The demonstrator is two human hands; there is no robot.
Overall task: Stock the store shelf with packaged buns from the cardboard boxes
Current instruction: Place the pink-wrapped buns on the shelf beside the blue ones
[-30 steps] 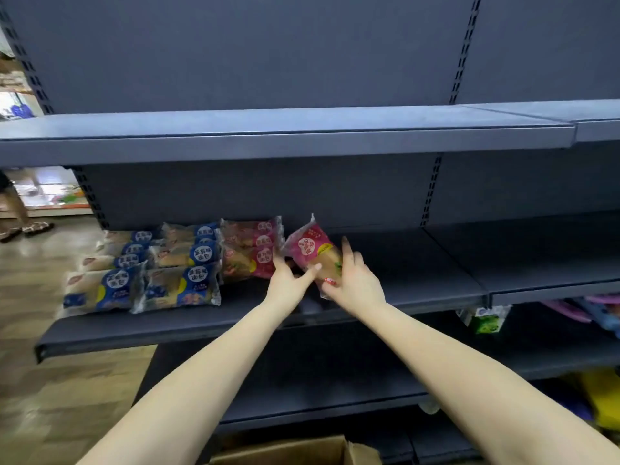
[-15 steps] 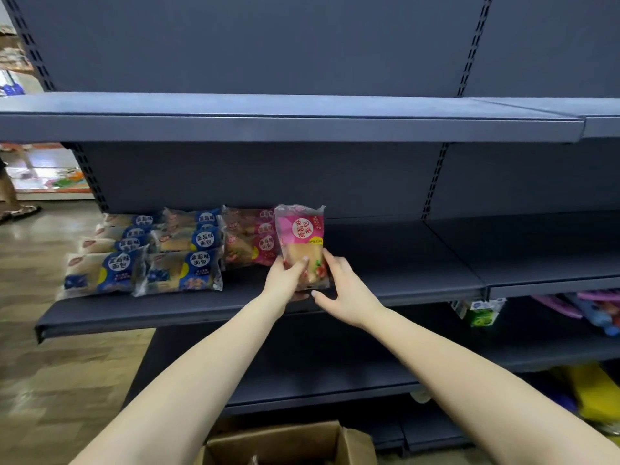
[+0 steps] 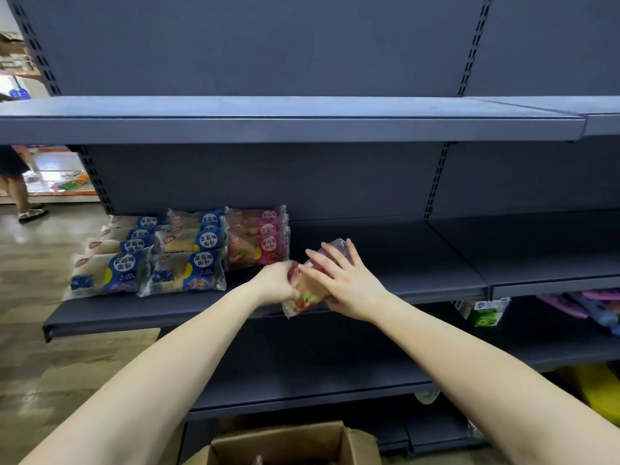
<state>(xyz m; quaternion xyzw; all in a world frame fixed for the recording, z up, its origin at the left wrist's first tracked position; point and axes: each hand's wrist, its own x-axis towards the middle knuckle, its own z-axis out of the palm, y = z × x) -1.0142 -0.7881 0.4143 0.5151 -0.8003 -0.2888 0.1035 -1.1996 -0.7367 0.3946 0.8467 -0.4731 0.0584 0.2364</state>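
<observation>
Mid-placement, the left hand (image 3: 276,280) grips one end of a pink bun packet (image 3: 307,295) and the right hand (image 3: 349,283) lies spread flat on it, tilted over the shelf's (image 3: 369,263) front edge, so it probably needs levelling and sliding back beside the pink row (image 3: 258,239).

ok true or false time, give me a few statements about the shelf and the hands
1. Both hands are on one pink bun pack: the left hand grips it, and the right hand lays straight fingers over it. True.
2. That pack is left of the blue packs. False: it is right of them, just past the pink stack, near the front edge of the shelf.
3. The pink stack sits directly right of the blue packs. True.
4. The cardboard box stands on the top shelf. False: it is open at the bottom of the view, below the arms.
</observation>
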